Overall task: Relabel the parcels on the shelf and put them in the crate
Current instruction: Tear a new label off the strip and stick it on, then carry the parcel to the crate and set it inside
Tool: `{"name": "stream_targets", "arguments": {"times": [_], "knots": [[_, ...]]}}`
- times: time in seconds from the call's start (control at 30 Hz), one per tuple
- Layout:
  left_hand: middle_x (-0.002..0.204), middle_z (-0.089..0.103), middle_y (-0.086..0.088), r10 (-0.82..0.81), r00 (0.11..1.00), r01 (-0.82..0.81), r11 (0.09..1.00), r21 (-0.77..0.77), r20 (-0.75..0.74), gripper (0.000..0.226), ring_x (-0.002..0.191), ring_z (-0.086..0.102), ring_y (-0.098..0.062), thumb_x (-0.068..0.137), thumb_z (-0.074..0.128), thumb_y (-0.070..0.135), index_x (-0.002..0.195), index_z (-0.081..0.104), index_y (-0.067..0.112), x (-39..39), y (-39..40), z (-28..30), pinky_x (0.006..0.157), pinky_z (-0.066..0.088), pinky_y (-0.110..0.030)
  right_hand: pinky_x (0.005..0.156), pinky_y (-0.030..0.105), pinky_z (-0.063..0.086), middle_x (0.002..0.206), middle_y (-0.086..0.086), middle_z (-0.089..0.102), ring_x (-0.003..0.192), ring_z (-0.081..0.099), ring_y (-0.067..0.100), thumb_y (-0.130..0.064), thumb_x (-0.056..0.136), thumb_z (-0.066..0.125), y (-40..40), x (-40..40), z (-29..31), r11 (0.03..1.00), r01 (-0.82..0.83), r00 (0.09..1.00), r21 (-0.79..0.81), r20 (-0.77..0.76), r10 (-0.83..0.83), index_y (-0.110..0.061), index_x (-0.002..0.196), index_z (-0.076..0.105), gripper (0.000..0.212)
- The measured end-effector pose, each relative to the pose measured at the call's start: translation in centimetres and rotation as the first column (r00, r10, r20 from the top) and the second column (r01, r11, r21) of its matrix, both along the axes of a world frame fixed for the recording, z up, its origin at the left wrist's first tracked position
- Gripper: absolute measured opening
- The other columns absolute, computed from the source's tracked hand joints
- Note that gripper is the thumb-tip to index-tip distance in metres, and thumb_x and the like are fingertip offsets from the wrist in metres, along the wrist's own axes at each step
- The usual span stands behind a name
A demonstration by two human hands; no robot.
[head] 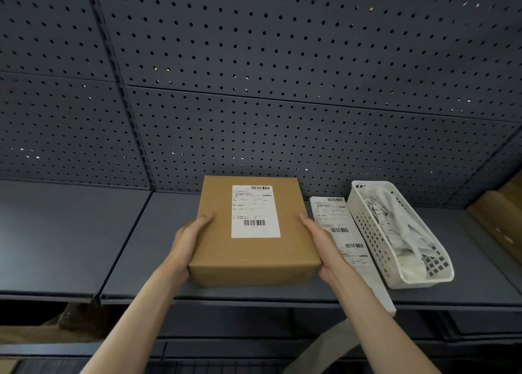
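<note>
A brown cardboard parcel [220, 249] lies flat on the dark grey shelf [84, 246], with a white shipping label [255, 211] stuck on its top face. My left hand [187, 239] grips the parcel's left side, thumb on the top edge. My right hand [322, 243] grips its right side the same way. Just right of the parcel lies a strip of white printed labels [343, 232], partly covered by my right forearm. The crate is not in view.
A white perforated plastic basket [395, 232] holding crumpled white paper stands right of the label strip. The pegboard back wall [254, 91] rises behind the shelf. Brown cardboard [500, 215] shows at the far right, and more at the lower left below the shelf.
</note>
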State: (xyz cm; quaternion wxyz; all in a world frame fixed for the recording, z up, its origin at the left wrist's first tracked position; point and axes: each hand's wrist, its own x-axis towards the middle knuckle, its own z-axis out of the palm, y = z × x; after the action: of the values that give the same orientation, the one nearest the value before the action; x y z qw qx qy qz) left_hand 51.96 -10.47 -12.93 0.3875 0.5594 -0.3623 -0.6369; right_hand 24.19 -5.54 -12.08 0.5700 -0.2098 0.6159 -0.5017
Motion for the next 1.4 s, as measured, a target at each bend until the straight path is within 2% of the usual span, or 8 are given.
{"name": "stream_targets", "arguments": {"times": [0.13,0.37,0.5,0.57,0.67,0.8,1.17,1.4], "knots": [[0.110,0.075,-0.009,0.055,0.998,-0.055,0.998,0.021,-0.029,0.074,0.099,0.072,-0.031,0.066,0.079,0.060,0.124,0.065,0.017,0.1,0.3,0.4,0.081,0.057,-0.043,0.094,0.047,0.059,0.107,0.009,0.079,0.102,0.075,0.030,-0.047,0.087,0.076,0.2,0.4,0.5,1.000,0.020,0.999,-0.014,0.037,-0.020,-0.015,0.118,0.073,0.045],[0.106,0.076,-0.009,0.149,0.984,-0.154,0.987,-0.049,-0.096,0.043,0.094,0.072,-0.030,0.081,0.075,0.043,0.115,0.070,0.017,1.7,2.3,3.1,0.074,0.055,-0.038,0.079,0.038,0.060,0.106,0.006,0.080,0.098,0.076,0.027,-0.046,0.088,0.074,0.9,1.8,2.6,0.995,-0.017,0.997,-0.099,0.074,0.024,-0.018,0.114,0.075,0.038],[0.098,0.077,-0.009,0.196,0.974,-0.205,0.976,-0.075,-0.113,0.028,0.085,0.071,-0.029,0.087,0.071,0.037,0.105,0.073,0.016,3.4,4.5,5.3,0.077,0.056,-0.040,0.094,0.050,0.059,0.109,0.007,0.079,0.101,0.076,0.029,-0.050,0.081,0.079,0.9,3.6,3.3,0.990,-0.061,0.997,-0.125,0.033,0.066,-0.018,0.116,0.076,0.047],[0.097,0.077,-0.009,0.241,0.964,-0.251,0.964,-0.090,-0.115,0.027,0.083,0.071,-0.029,0.087,0.071,0.037,0.104,0.073,0.016,4.8,5.7,6.0,0.076,0.058,-0.040,0.096,0.052,0.058,0.107,0.007,0.079,0.102,0.075,0.030,-0.049,0.083,0.078,0.9,4.9,3.8,0.985,-0.097,0.995,-0.141,0.009,0.099,-0.016,0.114,0.076,0.045],[0.103,0.077,-0.009,0.310,0.942,-0.322,0.942,-0.090,-0.132,0.032,0.097,0.071,-0.035,0.084,0.073,0.039,0.106,0.075,0.017,7.5,8.0,6.5,0.092,0.054,-0.050,0.095,0.054,0.058,0.106,0.007,0.080,0.102,0.075,0.031,-0.051,0.082,0.078,1.0,7.5,4.3,0.972,-0.182,0.983,-0.148,-0.007,0.183,-0.017,0.112,0.077,0.046],[0.102,0.078,-0.009,0.429,0.893,-0.440,0.896,-0.061,-0.138,0.035,0.095,0.071,-0.034,0.079,0.075,0.045,0.103,0.077,0.019,11.4,11.7,6.3,0.092,0.054,-0.047,0.096,0.052,0.058,0.105,0.007,0.080,0.101,0.075,0.030,-0.052,0.083,0.078,1.2,12.1,4.7,0.940,-0.309,0.951,-0.148,-0.011,0.310,-0.017,0.112,0.077,0.045],[0.117,0.071,-0.021,0.774,0.608,-0.793,0.603,-0.087,-0.177,0.055,0.109,0.067,-0.041,0.073,0.077,0.039,0.117,0.071,0.006,20.4,25.3,4.5,0.104,0.047,-0.057,0.091,0.046,0.061,0.109,0.008,0.079,0.101,0.075,0.029,-0.051,0.085,0.076,4.1,25.8,3.7,0.723,-0.676,0.734,-0.139,-0.042,0.678,-0.014,0.119,0.072,0.050],[0.092,0.074,-0.008,0.928,0.354,-0.935,0.350,-0.052,-0.116,0.024,0.073,0.068,-0.020,0.089,0.068,0.032,0.102,0.073,0.013,23.3,35.3,2.3,0.061,0.054,-0.027,0.073,0.034,0.061,0.102,0.008,0.079,0.089,0.076,0.025,-0.049,0.092,0.068,8.9,34.4,0.8,0.503,-0.855,0.514,-0.124,-0.072,0.855,-0.013,0.112,0.074,0.042]]}}
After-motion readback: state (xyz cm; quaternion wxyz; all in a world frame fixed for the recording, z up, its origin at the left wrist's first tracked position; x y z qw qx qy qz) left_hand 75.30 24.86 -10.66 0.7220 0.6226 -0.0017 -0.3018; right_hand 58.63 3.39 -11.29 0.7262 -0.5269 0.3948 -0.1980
